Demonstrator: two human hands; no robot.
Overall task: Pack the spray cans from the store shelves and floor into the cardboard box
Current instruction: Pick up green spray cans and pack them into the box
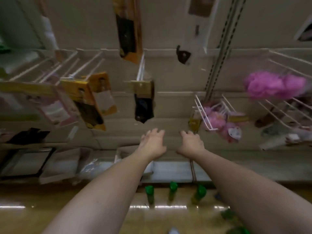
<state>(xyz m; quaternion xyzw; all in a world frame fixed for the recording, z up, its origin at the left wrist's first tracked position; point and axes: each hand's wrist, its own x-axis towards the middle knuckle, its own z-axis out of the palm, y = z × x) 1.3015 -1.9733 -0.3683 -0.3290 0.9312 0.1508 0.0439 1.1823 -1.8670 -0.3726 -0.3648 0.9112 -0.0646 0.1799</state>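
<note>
Under my arms the floor (50,198) is glossy, wood-toned and mirrors the lights. The spray cans (149,194) have smooth green plastic-looking tops. The wire racks (200,107) are white-coated metal; the pink puffs (270,85) look like soft mesh.

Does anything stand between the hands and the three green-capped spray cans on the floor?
Nothing visible does. The three spray cans stand free on the floor, in front of the bottom shelf. The left hand and the right hand reach forward above them.
</note>
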